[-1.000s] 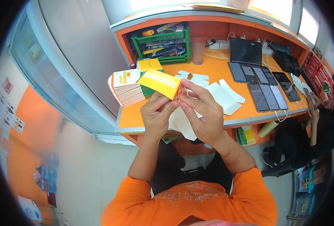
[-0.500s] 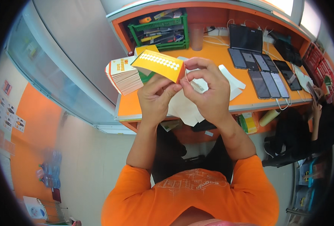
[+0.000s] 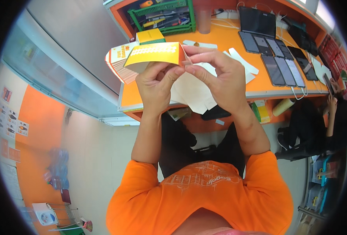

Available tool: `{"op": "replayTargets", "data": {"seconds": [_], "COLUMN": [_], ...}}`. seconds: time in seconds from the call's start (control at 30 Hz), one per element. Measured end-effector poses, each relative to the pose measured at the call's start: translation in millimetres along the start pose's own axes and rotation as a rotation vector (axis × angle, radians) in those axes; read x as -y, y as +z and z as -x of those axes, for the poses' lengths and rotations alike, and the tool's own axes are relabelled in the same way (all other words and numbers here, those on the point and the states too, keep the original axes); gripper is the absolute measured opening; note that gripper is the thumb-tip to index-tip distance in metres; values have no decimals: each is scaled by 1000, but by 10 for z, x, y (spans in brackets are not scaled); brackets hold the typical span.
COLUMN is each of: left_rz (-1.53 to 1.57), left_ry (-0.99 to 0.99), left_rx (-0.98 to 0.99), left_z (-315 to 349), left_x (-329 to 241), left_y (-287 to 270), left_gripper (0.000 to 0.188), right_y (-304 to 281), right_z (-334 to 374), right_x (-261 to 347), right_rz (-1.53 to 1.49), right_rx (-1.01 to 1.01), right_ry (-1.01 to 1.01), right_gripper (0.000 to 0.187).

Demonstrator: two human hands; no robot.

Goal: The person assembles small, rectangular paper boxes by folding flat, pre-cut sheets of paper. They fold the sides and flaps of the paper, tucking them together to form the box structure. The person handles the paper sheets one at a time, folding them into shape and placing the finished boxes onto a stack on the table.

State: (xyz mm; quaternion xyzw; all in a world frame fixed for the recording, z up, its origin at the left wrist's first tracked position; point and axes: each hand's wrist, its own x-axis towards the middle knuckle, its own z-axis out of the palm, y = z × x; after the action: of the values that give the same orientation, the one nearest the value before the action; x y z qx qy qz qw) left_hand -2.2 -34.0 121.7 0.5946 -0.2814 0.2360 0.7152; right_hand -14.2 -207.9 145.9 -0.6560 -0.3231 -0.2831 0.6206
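Observation:
My left hand [image 3: 154, 89] is closed on the underside of a small yellow-and-orange cardboard carton [image 3: 152, 54] with a white diamond pattern. The carton is held above the desk's front, its left end toward the stack. At its right end my right hand [image 3: 225, 78] pinches a small end flap between thumb and fingers. Behind the carton to the left stands a stack of flat folded cartons [image 3: 118, 58]. Beside that sits a yellow-and-green box [image 3: 150, 37]. White unfolded card pieces [image 3: 191, 91] lie under and behind my right hand.
A green basket of tools [image 3: 165, 22] and a clear cup [image 3: 203, 21] stand at the back of the orange desk [image 3: 130, 94]. Several phones [image 3: 273, 68] with cables and a dark tablet [image 3: 256, 21] lie to the right. At far right, a co-worker's hand [image 3: 332, 103] is near a phone.
The carton has tilted and come round more level, its left end lower. My right fingers have shifted along its end flap. The whole view has also shifted slightly.

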Motion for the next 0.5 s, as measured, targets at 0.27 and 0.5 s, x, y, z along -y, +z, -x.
{"op": "replayTargets", "data": {"seconds": [0.27,0.5], "left_rz": [-69,-58], "left_ry": [-33,75], "left_rx": [16,-20], "left_z": [-46,7], "left_x": [-124,-76], "left_y": [15,161], "left_gripper": [28,32], "right_y": [15,-61], "right_z": [7,142], "right_x": [117,-84], "right_rz": [143,-95], "right_rx": [20,90], "right_ry": [-148,-140], "right_gripper": [15,38]}}
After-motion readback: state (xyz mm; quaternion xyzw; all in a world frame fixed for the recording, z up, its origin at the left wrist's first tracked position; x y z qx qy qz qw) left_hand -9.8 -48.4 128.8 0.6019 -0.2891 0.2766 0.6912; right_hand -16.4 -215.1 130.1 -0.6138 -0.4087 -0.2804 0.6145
